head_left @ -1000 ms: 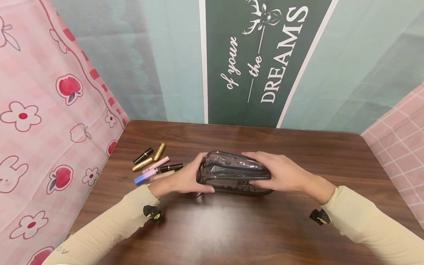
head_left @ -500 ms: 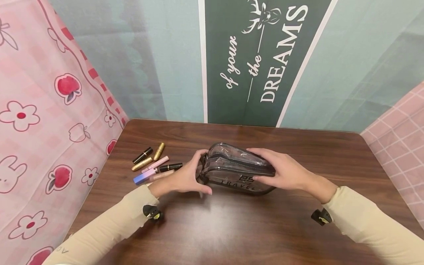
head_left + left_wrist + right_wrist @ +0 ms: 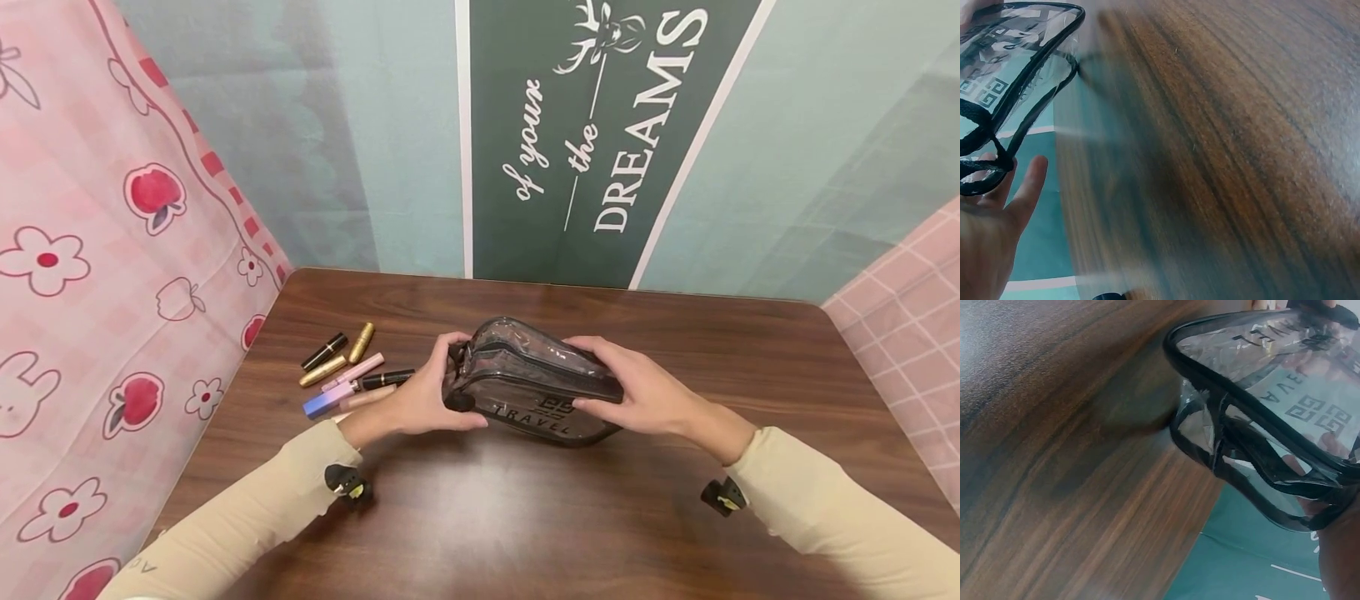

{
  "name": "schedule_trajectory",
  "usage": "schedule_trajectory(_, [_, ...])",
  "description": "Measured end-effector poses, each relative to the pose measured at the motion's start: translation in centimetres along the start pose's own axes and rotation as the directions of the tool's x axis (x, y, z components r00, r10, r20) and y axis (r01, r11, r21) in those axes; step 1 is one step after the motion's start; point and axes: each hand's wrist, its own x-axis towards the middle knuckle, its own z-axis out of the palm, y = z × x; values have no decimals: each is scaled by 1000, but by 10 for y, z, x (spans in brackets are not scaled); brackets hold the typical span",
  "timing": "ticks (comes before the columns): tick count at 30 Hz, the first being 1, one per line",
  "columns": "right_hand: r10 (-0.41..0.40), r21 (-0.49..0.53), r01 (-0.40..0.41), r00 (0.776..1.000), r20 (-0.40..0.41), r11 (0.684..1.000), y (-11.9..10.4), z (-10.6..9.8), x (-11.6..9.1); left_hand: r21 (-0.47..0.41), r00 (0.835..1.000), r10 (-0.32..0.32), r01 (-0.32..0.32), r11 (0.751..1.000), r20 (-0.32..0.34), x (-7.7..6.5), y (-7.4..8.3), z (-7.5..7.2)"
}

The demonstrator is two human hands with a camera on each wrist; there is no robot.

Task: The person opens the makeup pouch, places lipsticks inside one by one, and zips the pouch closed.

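A see-through toiletry bag [image 3: 525, 392] with black piping and "TRAVEL" lettering is between both hands, its zipped top facing up and its lettered side toward me. My left hand [image 3: 420, 396] holds the left end, thumb in front and fingers behind. At the right end, my right hand [image 3: 648, 387] grips with the thumb on the front panel and fingers over the back. In the left wrist view, a black strap loop [image 3: 985, 172] hangs beside the left fingers. The right wrist view shows the clear bag [image 3: 1310, 419] close over the tabletop, fingers visible through the plastic.
Several makeup tubes lie left of the bag: a black tube [image 3: 325, 352], gold tubes [image 3: 362, 342], a pink tube [image 3: 356, 372], a blue-purple tube [image 3: 330, 400] and another black tube [image 3: 386, 380]. Curtains stand behind and beside the wooden table [image 3: 480, 517].
The bag has turned and tilted, its left end rising toward the back, so more of the lettered front shows. Both hands stay at its ends. The makeup tubes have not moved.
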Motion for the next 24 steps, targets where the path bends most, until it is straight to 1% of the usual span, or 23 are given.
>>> schedule_trajectory(3, [0,10,0,1000,-6,1000,2,1,-2,-13,997,79,-79,997,-14,3,1,2])
schedule_trajectory(6, [9,11,-9,1000,-11,1000,2,1,-3,-17,989,146,-147,989,-34,6,3,3])
schedule_trajectory(11, [26,18,-26,1000,0,999,3,3,-4,-16,986,156,-157,987,-49,6,6,3])
schedule_trajectory(15, [35,10,-36,999,10,999,3,3,-5,-31,985,166,-168,985,-49,6,8,4])
schedule_trajectory(21, [43,4,-43,999,33,999,4,1,-9,50,983,174,-172,984,-50,7,12,3])
schedule_trajectory(24, [16,-6,-16,999,36,1000,6,-1,-9,100,981,187,-180,979,-59,7,13,2])
